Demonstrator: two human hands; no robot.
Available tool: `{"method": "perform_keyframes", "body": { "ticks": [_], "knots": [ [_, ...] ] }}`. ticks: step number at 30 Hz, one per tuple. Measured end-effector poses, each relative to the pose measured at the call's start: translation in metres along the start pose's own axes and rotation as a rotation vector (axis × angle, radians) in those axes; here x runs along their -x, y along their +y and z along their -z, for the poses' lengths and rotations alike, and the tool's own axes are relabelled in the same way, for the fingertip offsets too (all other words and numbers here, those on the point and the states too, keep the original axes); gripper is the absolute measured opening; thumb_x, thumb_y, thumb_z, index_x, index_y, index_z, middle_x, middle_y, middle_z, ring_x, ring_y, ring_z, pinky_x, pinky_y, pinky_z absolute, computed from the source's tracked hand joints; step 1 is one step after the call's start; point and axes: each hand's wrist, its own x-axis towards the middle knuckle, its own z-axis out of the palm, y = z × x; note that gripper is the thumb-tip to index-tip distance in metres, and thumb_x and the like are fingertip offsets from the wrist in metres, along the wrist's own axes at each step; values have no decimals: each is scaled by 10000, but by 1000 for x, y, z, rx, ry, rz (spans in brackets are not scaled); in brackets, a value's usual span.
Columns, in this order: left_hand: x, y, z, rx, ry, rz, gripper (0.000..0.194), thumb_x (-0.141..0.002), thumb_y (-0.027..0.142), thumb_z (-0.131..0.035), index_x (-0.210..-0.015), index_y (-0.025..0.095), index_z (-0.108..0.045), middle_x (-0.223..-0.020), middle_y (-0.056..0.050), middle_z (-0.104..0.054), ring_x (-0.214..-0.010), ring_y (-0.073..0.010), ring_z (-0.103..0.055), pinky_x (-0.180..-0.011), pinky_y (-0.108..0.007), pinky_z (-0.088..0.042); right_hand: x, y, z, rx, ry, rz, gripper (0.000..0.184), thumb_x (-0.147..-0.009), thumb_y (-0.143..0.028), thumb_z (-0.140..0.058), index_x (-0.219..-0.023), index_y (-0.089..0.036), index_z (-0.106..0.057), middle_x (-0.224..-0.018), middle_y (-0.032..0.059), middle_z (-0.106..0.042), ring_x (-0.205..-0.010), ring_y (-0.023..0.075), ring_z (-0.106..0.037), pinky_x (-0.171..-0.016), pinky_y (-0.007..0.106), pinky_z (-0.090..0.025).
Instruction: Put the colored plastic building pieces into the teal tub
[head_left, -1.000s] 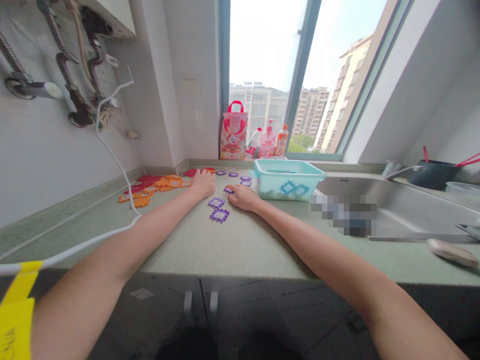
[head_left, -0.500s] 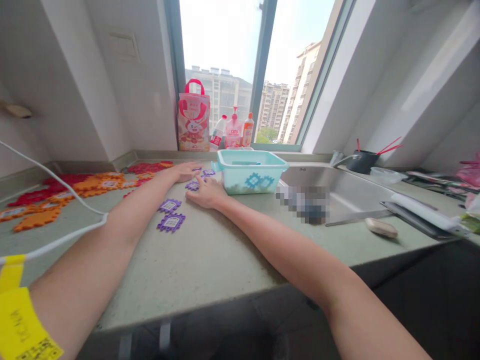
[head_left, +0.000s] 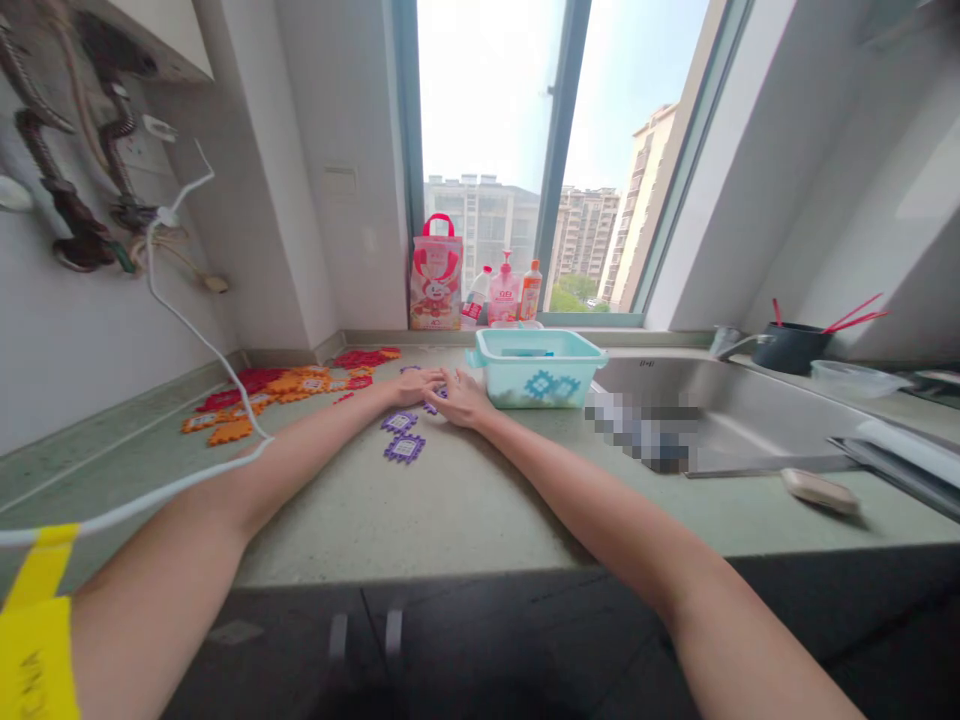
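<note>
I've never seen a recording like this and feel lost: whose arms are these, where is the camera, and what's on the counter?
There's no machine: a person works with bare hands, and a camera worn on their head looks forward and down. The left hand and right hand are close together over the counter, beside purple notched pieces; it's unclear whether either holds one. Farther left lie red pieces and orange pieces. A turquoise tub stands just right of the hands, with the sink to its right.

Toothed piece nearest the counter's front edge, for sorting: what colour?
The piece is purple, pale-centred; head view.
</note>
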Motion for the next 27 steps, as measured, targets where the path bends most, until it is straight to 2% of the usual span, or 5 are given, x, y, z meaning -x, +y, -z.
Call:
{"method": "perform_keyframes", "body": {
  "ticks": [9,15,19,22,27],
  "knots": [
    [85,60,5,-9,23,162,545,-1044,312,-359,-1551,259,-551,-1637,-68,-486,-1510,-268,-463,-1247,-470,-366,14,-10,4,-60,-157,218,499,-1130,-523,-394,-1473,-220,-595,-1508,97,-605,-1410,258,-543,-1173,357,-408],
    [114,82,13,99,105,49,513,-1041,305,-394,-1507,268,-607,-1658,-35,-458,-1569,-255,-370,-1298,-454,-306,41,-13,6,-209,-173,282,599,-1121,-557,-394,-1620,-228,-433,-1584,81,-532,-1464,258,-492,-1216,389,-384],
    [124,81,21,194,254,14,570,-1005,264,-434,-1566,276,-533,-1683,-10,-425,-1565,-236,-378,-1302,-422,-315,47,-1,19,-360,-161,206,579,-1148,-476,-319,-1664,-214,-347,-1609,74,-501,-1461,241,-496,-1226,417,-377],
    [132,67,29,188,309,30,567,-1006,271,-414,-1560,241,-534,-1642,-33,-494,-1553,-233,-397,-1300,-410,-315,50,13,34,-331,-172,264,480,-1131,-371,-371,-1560,-220,-526,-1529,59,-591,-1387,240,-568,-1200,400,-406],
    [140,44,38,57,146,143,499,-930,364,-547,-1393,242,-685,-1473,-58,-664,-1419,-271,-555,-1239,-404,-385,53,29,54,-108,-278,272,428,-976,-117,-488,-1280,-224,-769,-1248,43,-765,-1155,253,-708,-1056,344,-510]
  ]
}}
